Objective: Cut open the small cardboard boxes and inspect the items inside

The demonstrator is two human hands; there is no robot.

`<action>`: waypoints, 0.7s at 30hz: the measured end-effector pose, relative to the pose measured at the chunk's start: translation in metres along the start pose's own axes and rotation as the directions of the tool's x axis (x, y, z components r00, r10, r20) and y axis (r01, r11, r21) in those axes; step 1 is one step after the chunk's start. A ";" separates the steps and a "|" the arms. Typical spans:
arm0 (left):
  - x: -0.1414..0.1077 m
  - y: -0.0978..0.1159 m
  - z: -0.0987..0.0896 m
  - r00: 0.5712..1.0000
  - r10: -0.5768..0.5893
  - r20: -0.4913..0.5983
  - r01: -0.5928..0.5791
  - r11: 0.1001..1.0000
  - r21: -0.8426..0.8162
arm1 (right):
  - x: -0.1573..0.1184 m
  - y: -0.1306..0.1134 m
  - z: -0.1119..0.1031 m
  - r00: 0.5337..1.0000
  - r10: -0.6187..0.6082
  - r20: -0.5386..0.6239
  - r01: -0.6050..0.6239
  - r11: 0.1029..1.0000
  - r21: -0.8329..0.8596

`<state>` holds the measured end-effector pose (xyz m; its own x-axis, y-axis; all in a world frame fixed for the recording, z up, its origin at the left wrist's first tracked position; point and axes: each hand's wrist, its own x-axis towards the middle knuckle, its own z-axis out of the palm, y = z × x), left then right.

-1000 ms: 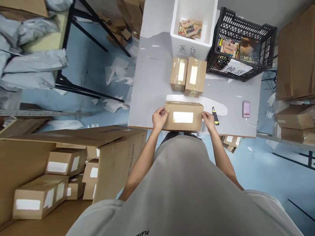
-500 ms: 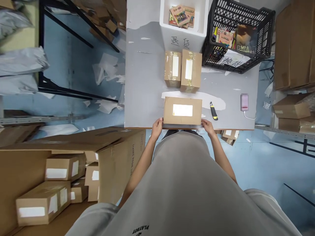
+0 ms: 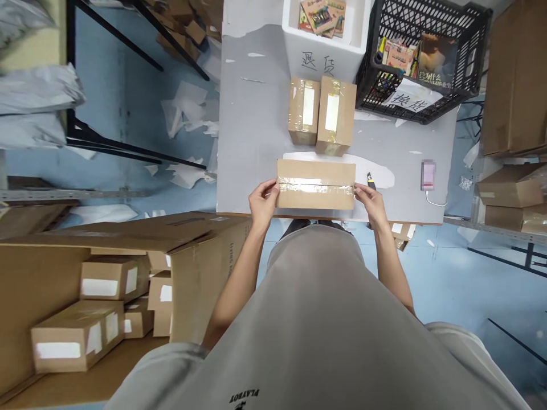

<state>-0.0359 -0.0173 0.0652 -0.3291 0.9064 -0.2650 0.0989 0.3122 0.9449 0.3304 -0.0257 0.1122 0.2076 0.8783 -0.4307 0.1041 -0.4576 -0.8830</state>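
Note:
Between my two hands is a brown cardboard box (image 3: 316, 196), with a taped seam running along the face turned up. My left hand (image 3: 263, 205) grips its left end, thumb and fingers closed at the edge. At the opposite end my right hand (image 3: 371, 204) pinches the box in the same way. Just beyond my right fingers lies a yellow and black box cutter (image 3: 371, 181), partly hidden by the hand. Two taped cardboard boxes with white labels, a left one (image 3: 303, 111) and a right one (image 3: 335, 115), stand behind the held box.
At the back of the grey table (image 3: 252, 125) are a white bin (image 3: 322, 60) and a black crate (image 3: 427, 105) holding books. A phone (image 3: 428, 175) with a cable lies to the right. Lower left, a large open carton (image 3: 209, 285) contains several boxes.
The box has been turned over: its white label faced up before, and now the taped seam does. Both hands have moved up and closed on its ends.

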 end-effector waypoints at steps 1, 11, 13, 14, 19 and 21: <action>0.002 -0.002 0.001 1.000 -0.019 0.004 0.019 1.000 0.011 | 0.001 0.002 0.004 1.000 0.005 0.006 -0.005 1.000 0.004; -0.005 -0.031 0.005 0.986 -0.169 -0.003 0.170 0.985 0.012 | -0.001 0.028 0.021 1.000 -0.005 -0.025 0.001 0.982 -0.187; -0.007 -0.031 0.004 0.986 -0.163 -0.018 0.163 0.987 0.012 | -0.007 0.026 0.025 0.992 -0.082 -0.097 0.058 0.971 -0.231; -0.007 -0.030 0.004 0.988 -0.155 -0.024 0.155 0.988 0.013 | -0.010 0.024 0.027 0.986 -0.123 -0.111 0.092 0.964 -0.249; -0.012 -0.025 0.007 0.994 -0.103 -0.029 0.104 0.994 0.021 | -0.026 0.020 0.040 0.970 -0.239 0.034 0.236 0.909 -0.343; -0.016 -0.021 0.009 0.996 -0.088 -0.013 0.088 0.996 0.015 | -0.030 0.022 0.038 0.959 -0.272 0.077 0.280 0.870 -0.406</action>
<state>-0.0241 -0.0356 0.0478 -0.3489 0.8715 -0.3447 0.0839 0.3954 0.9147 0.2896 -0.0568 0.0985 0.0960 0.9777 -0.1869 0.5438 -0.2087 -0.8128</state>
